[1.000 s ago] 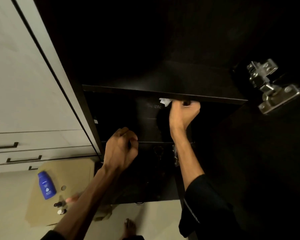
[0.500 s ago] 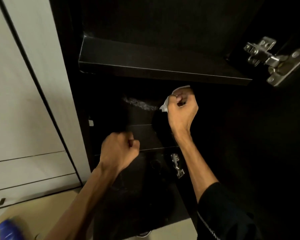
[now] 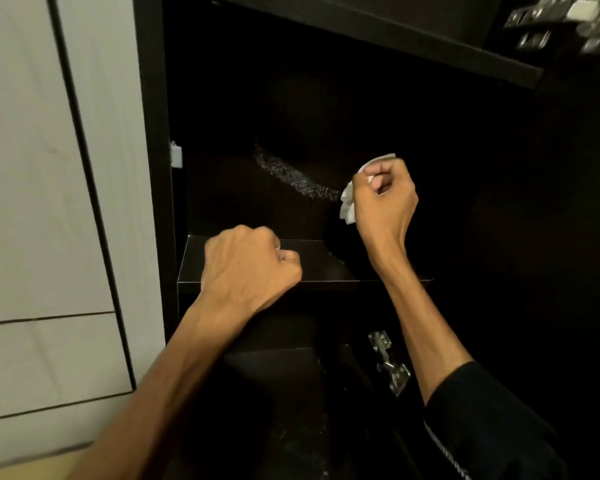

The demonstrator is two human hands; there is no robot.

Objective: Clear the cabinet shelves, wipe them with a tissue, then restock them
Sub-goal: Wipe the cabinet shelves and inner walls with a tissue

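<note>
While your head camera looks into the open black cabinet (image 3: pixel 160 168), the white cupboard fronts (image 3: pixel 32 202) fill the far left, split by dark seams, with a tan surface (image 3: pixel 21 469) at the bottom left corner. A small white clip (image 3: pixel 176 156) sits on the cabinet's left inner wall. Your left hand (image 3: pixel 248 268) is balled into a fist, fingers curled tight, thumb across the front, nothing visible in it; it hangs just in front of the middle shelf (image 3: pixel 194 268) at its front edge, contact unclear. A pale dusty streak (image 3: pixel 291 176) runs across the dark back area above that shelf, ending near the tissue. Your right hand (image 3: pixel 385 199) is raised inside the compartment above the middle shelf, fingers curled round a crumpled white tissue (image 3: pixel 347 206) that pokes out at the left side and top of the fist. Whether the tissue touches any surface, cannot tell, too dark. Upper shelf (image 3: pixel 413 39) crosses the top. A metal hinge (image 3: pixel 390 365) shows below your right forearm, another blurred hinge (image 3: pixel 568 22) top right. Black sleeve (image 3: pixel 492 427) covers your right arm from the elbow down.
</note>
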